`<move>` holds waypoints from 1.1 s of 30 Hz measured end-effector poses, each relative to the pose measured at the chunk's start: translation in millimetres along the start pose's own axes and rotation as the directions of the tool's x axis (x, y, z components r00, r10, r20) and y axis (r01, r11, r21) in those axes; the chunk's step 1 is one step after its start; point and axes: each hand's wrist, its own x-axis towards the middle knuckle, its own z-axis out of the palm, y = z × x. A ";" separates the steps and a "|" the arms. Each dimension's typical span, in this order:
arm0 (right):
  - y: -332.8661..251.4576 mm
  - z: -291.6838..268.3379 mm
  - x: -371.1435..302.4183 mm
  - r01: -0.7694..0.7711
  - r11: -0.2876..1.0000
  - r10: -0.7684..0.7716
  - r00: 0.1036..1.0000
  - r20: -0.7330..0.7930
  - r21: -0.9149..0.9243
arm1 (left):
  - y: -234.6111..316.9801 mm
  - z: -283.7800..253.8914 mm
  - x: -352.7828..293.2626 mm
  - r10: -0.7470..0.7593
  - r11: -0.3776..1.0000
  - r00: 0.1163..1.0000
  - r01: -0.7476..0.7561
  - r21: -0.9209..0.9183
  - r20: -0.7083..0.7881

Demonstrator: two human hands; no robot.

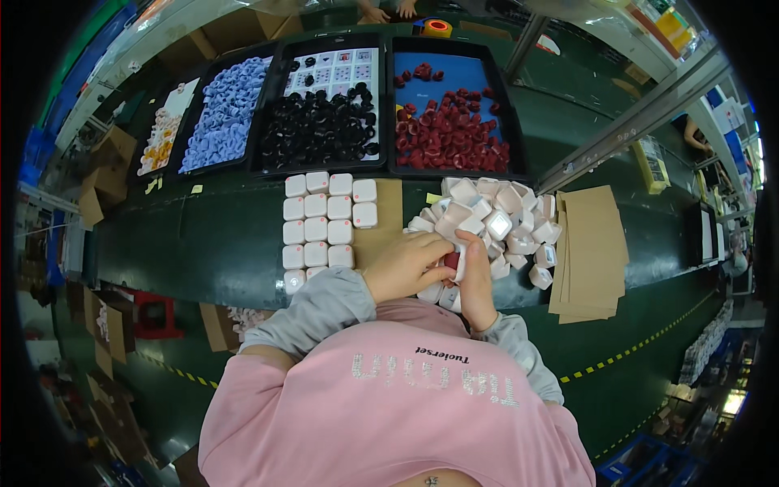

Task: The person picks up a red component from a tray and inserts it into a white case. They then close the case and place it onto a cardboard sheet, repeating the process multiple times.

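Small white box [462,265] w/ red piece [451,260] showing, betw. L hand [406,265] & R hand [478,280], near edge of tabletop [211,235]. Both hands' fingers clamped on box. Prob. light, stiff, slick-ish; best hold: opp. side walls.

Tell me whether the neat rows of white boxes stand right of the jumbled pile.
No, the neat rows of white boxes lie left of the jumbled pile, with brown cardboard showing between them.
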 end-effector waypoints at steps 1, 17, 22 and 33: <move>0.7 -4.0 1.9 -0.013 1.000 0.013 0.999 0.035 0.001 | -0.2 0.4 -0.1 0.001 1.000 1.000 -0.001 0.000 0.003; -22.0 -16.3 14.1 -0.279 0.949 0.228 0.927 0.297 0.144 | 8.8 -10.2 -6.2 -0.047 0.996 0.994 0.054 -0.068 0.099; -30.8 -12.7 21.0 -0.474 0.823 0.369 0.865 0.340 0.313 | 0.9 -10.4 0.6 0.026 0.999 0.999 -0.024 -0.044 0.043; -25.5 -17.0 28.2 -0.589 0.697 0.436 0.801 0.409 0.410 | -1.7 -14.3 6.8 0.071 0.997 0.993 -0.073 0.022 0.095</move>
